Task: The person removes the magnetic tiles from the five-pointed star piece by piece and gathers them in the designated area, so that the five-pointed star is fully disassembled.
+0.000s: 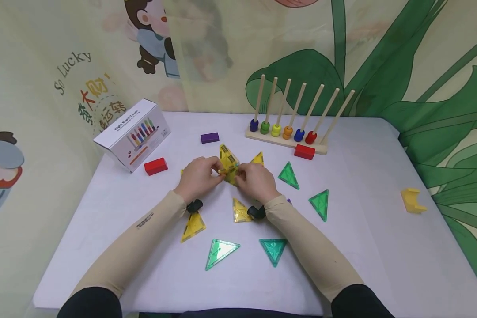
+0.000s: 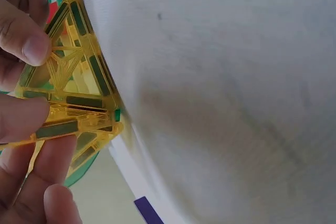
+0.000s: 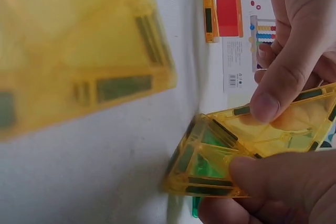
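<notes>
A yellow tile assembly point(image 1: 228, 164) is pinched from both sides by the left hand point(image 1: 198, 177) and right hand point(image 1: 256, 181), each grip closed on it, above the table point(image 1: 365, 247).

A white bench point(image 1: 381, 247) stands against a pale wall point(image 1: 43, 97) decorated with cartoon figures, large green leaves point(image 1: 441, 88) and lettering, all under soft, even light.

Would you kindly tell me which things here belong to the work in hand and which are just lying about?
In hand: yellow tile assembly, left hand, right hand, loose yellow tiles, green tiles.
Lying about: peg rack, white box, red blocks, purple block, yellow block.
</notes>
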A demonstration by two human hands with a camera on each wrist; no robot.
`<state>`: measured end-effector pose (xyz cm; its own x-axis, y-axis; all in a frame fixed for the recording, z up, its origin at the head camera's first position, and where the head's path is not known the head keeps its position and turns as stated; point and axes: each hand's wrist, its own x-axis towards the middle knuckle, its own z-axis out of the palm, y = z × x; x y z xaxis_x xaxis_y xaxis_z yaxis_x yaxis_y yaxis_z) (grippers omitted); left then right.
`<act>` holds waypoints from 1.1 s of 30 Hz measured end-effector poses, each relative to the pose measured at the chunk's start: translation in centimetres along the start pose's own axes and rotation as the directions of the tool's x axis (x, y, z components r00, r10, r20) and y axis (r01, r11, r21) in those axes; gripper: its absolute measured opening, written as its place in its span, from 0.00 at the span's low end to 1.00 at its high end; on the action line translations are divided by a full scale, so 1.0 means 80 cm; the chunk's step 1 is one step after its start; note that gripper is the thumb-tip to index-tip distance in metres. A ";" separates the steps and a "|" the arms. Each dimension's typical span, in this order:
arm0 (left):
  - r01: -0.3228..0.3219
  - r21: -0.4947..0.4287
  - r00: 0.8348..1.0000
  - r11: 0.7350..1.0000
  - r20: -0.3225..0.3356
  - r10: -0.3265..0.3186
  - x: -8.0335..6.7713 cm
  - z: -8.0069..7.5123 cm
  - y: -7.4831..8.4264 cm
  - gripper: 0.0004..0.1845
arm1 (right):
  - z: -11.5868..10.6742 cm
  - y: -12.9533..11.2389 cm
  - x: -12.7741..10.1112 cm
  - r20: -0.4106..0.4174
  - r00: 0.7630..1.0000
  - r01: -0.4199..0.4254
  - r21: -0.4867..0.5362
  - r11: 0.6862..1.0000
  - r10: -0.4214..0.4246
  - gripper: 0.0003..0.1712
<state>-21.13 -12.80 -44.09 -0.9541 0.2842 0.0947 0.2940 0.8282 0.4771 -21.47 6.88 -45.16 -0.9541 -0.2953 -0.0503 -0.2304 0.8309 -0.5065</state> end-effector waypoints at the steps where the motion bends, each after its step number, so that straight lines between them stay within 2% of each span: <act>1: 0.002 -0.004 1.000 1.000 0.002 -0.002 0.001 0.000 0.000 0.08 | -0.001 0.000 0.000 0.004 1.000 0.004 0.001 1.000 -0.004 0.14; 11: 0.062 0.006 0.998 0.998 0.015 -0.062 0.005 -0.004 -0.001 0.12 | -0.006 0.000 -0.004 -0.001 0.999 0.039 -0.063 0.997 -0.039 0.15; 17: 0.113 -0.035 0.993 0.993 0.023 -0.113 0.004 -0.005 -0.004 0.13 | -0.006 0.005 -0.005 0.072 0.996 0.055 -0.028 0.998 -0.052 0.17; 23: 0.095 -0.057 0.995 0.994 0.032 -0.093 0.001 -0.003 -0.007 0.13 | -0.011 0.017 -0.002 0.143 0.990 -0.009 0.027 1.000 0.006 0.12; 33: 0.055 -0.016 0.998 0.998 0.007 -0.055 -0.003 -0.001 -0.006 0.09 | -0.014 0.021 0.003 0.188 0.978 -0.081 -0.035 0.996 0.087 0.14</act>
<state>-21.03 -13.30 -44.24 -0.9683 0.2418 0.0623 0.2403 0.8346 0.4957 -22.28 8.73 -45.06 -0.9174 -0.3056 -0.2549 -0.1586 0.8682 -0.4702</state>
